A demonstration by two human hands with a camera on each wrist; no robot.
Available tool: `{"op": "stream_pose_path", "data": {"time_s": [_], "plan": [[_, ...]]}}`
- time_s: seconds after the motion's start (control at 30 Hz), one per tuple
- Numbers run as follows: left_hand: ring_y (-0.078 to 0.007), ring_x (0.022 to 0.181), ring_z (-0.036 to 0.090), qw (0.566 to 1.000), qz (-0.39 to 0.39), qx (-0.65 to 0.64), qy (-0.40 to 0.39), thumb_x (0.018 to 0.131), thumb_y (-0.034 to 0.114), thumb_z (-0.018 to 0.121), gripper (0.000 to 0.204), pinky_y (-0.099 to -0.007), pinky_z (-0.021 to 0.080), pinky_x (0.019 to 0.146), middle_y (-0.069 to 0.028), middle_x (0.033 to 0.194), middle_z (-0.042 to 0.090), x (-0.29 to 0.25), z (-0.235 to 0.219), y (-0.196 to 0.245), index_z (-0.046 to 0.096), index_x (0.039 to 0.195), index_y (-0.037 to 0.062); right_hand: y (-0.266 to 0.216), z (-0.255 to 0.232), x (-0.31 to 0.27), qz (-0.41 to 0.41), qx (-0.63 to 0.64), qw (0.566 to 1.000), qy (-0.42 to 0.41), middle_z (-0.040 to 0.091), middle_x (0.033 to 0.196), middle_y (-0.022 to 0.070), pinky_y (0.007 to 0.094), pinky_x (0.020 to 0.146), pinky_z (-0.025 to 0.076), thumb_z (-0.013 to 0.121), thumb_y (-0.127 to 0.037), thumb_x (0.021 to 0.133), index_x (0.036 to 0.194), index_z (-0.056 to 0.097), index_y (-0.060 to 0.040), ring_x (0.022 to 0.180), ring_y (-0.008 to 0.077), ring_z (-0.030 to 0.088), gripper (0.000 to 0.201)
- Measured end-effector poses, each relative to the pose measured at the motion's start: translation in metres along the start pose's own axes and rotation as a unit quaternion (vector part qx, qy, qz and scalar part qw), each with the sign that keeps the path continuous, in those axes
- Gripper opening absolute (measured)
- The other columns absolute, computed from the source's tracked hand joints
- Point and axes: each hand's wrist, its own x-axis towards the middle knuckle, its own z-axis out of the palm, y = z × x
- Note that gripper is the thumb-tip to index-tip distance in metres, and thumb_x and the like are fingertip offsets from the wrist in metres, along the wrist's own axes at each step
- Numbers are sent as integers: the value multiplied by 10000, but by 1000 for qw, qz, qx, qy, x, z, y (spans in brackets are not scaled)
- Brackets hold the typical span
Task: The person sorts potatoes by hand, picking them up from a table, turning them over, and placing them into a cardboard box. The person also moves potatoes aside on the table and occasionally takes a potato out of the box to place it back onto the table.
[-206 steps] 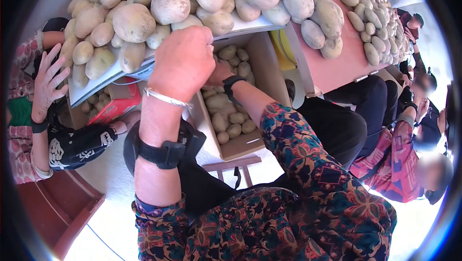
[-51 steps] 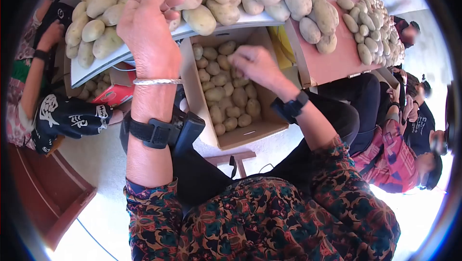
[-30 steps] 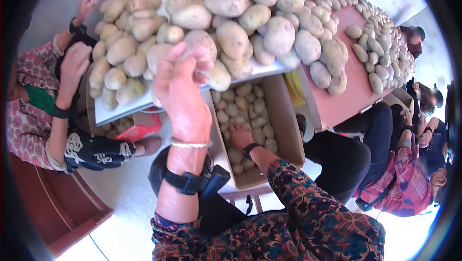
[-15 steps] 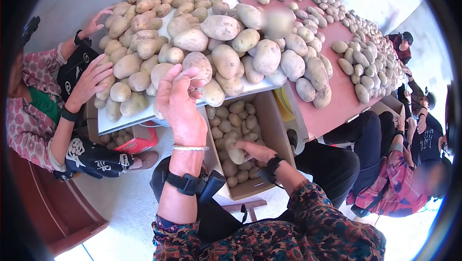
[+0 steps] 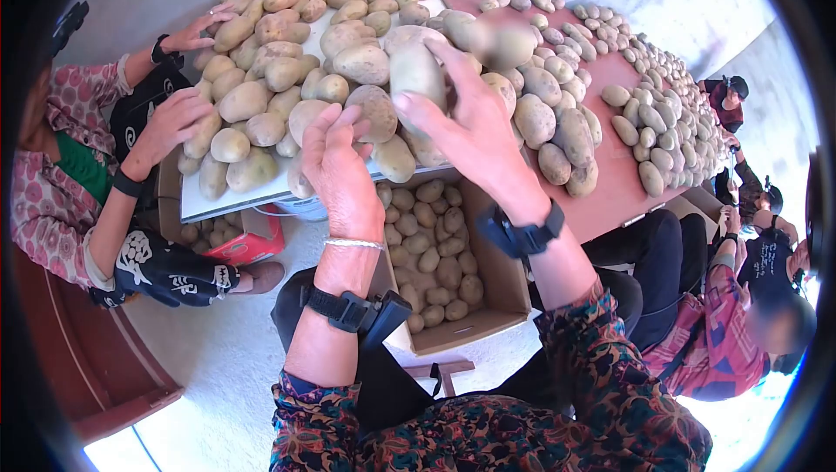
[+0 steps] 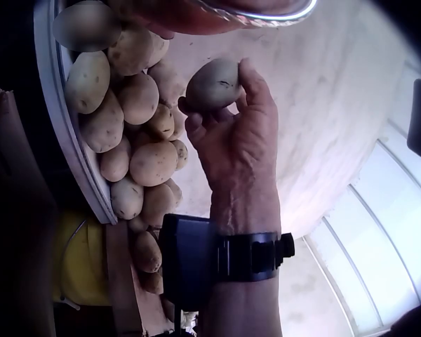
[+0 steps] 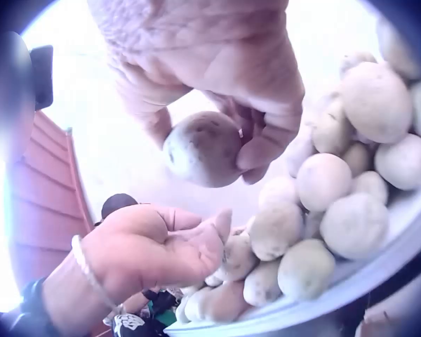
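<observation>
My right hand (image 5: 483,119) grips a large pale potato (image 5: 416,78) between thumb and fingers, raised in front of the potato heap on the white board (image 5: 209,199). In the right wrist view the same potato (image 7: 205,149) hangs from the fingertips, with small dark specks on its skin. My left hand (image 5: 342,178), with a silvery bracelet at the wrist, is beside the heap's front edge. Its fingers are loosely bent and hold nothing. Below both hands stands a cardboard box (image 5: 461,330) with many smaller potatoes (image 5: 431,256) inside.
A pink board (image 5: 601,193) with piles of smaller potatoes adjoins on the right. At left, another person's hands (image 5: 170,128) are at the heap, above a red box (image 5: 261,241). More people (image 5: 723,315) sit at right. A brown wooden piece (image 5: 96,359) stands lower left.
My right hand has come up out of the cardboard box with a potato, to a spot over the heap. My left hand stays by the heap's front edge. The head view has tilted up.
</observation>
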Motion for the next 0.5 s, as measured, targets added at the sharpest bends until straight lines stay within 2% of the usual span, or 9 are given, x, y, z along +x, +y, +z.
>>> {"op": "stream_pose_path", "data": {"time_s": [0.03, 0.07, 0.13, 0.23, 0.37, 0.43, 0.47, 0.5], "plan": [[-167, 954, 621, 1000, -2, 16, -13, 913, 136, 506, 343, -269, 454, 741, -113, 1150, 642, 0, 0, 1, 518, 1227, -3, 3, 5, 9, -72, -89, 993, 25, 608, 1055, 240, 417, 742, 522, 669, -362, 831, 1267, 530, -42, 876, 373, 647, 558], [-174, 1012, 607, 999, -4, 33, -26, 915, 152, 508, 370, -264, 449, 770, -119, 1212, 621, -1, 0, 2, 508, 1253, 1, 5, 9, 13, -71, -89, 993, 25, 608, 1055, 240, 417, 742, 522, 669, -362, 831, 1267, 530, -42, 876, 373, 647, 558], [-176, 1034, 599, 998, -3, 35, -44, 922, 163, 499, 376, -264, 445, 781, -122, 1232, 612, 0, -2, 3, 511, 1261, 0, 7, 15, 17, 0, -242, 967, -84, 610, 1040, 238, 406, 765, 521, 693, -331, 838, 1279, 533, -82, 923, 359, 635, 531], [-179, 1069, 587, 997, -6, 43, -69, 934, 182, 485, 389, -265, 441, 798, -128, 1256, 602, 0, -3, 4, 514, 1275, -3, 11, 14, 9, -2, -234, 969, -80, 622, 950, 190, 442, 716, 519, 701, -319, 834, 1228, 566, -98, 870, 371, 641, 471], [-178, 1075, 585, 995, -17, 47, -90, 946, 193, 480, 388, -268, 446, 803, -125, 1257, 603, 0, -1, 4, 513, 1279, -4, 15, 12, 1, 30, -243, 967, -66, 634, 966, 196, 438, 724, 520, 692, -300, 840, 1197, 590, -81, 847, 368, 643, 431], [-178, 1059, 592, 995, -23, 40, -91, 945, 188, 489, 382, -270, 448, 802, -121, 1244, 609, 1, -2, 0, 514, 1274, -4, 20, 11, -3, -65, -183, 980, 40, 628, 980, 200, 473, 698, 525, 668, -272, 840, 1176, 561, -62, 833, 387, 647, 411], [-177, 1043, 599, 995, -21, 28, -93, 943, 184, 498, 377, -271, 451, 801, -117, 1231, 614, 1, -3, -1, 516, 1269, -5, 19, 10, -8, -57, -134, 986, 77, 647, 957, 183, 417, 678, 527, 679, -228, 844, 1154, 588, -55, 779, 329, 653, 366], [-177, 1043, 599, 995, -15, 32, -88, 943, 184, 498, 377, -271, 451, 801, -117, 1231, 614, 2, -3, -1, 516, 1269, -5, 18, 10, -14, -59, -125, 987, 76, 647, 957, 183, 417, 678, 527, 679, -228, 844, 1154, 588, -55, 779, 329, 653, 366]]}}
